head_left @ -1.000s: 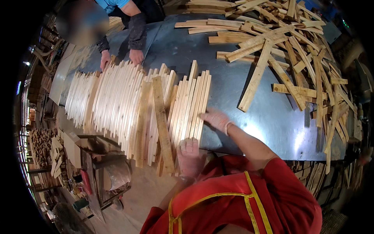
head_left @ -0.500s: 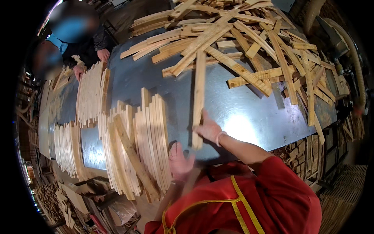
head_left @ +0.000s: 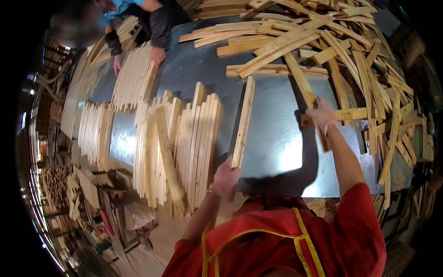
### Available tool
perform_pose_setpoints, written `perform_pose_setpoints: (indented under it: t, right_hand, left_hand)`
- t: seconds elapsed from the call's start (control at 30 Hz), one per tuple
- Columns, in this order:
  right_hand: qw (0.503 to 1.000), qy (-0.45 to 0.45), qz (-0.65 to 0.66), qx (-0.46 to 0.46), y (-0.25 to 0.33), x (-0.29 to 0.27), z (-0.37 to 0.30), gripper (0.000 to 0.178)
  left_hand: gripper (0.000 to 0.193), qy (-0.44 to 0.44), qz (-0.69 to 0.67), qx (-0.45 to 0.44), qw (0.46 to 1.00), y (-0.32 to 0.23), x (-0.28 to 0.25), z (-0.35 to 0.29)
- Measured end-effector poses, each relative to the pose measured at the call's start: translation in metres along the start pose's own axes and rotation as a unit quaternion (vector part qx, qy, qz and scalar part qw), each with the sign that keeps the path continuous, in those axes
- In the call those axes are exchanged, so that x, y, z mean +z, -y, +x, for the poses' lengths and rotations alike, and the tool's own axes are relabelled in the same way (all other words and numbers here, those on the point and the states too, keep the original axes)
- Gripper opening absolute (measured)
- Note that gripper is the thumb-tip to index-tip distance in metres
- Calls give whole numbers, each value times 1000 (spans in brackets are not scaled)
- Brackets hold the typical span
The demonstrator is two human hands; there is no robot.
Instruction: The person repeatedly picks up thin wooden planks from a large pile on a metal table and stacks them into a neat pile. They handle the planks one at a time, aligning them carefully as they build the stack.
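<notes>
My left hand (head_left: 226,177), in what looks like a thin pale glove, is closed round the near end of a narrow wooden strip (head_left: 243,124). That strip stands up on edge, pointing away from me, just right of a row of pale strips (head_left: 198,147). Farther right, my right hand (head_left: 322,115) grips another wooden strip (head_left: 300,83) partway along its length. The far end of this second strip lies among the loose heap of strips (head_left: 272,46); its near end reaches past my hand over the metal table (head_left: 272,115).
A co-worker's hands (head_left: 157,56) hold a bundle of strips (head_left: 134,76) at the far left. Another stack (head_left: 92,134) stands nearer on the left. One strip (head_left: 168,161) leans slantwise across the middle row. Crossed strips (head_left: 369,92) cover the table's right side.
My right hand has left the first strip and moved right onto another in the heap. My left hand, open before, now holds the first strip. The whole view has shifted.
</notes>
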State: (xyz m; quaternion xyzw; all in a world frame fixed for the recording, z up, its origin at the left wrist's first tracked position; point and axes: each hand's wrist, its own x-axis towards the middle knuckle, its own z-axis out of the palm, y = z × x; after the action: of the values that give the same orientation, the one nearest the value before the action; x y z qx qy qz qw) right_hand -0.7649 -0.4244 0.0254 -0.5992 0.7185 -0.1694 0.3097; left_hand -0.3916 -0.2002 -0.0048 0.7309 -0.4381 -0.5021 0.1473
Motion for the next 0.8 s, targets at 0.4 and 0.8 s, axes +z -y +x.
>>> perform_pose_setpoints:
  t: [0.4,0.8]
  right_hand:
    - [743,330,570,119,76,226,-233,76]
    - [936,265,226,-54,108,176,-211,71]
  left_hand:
    - [63,-224,190,268,918,64,-44,-101]
    - [47,-351,78,100,928,141,-111,-103]
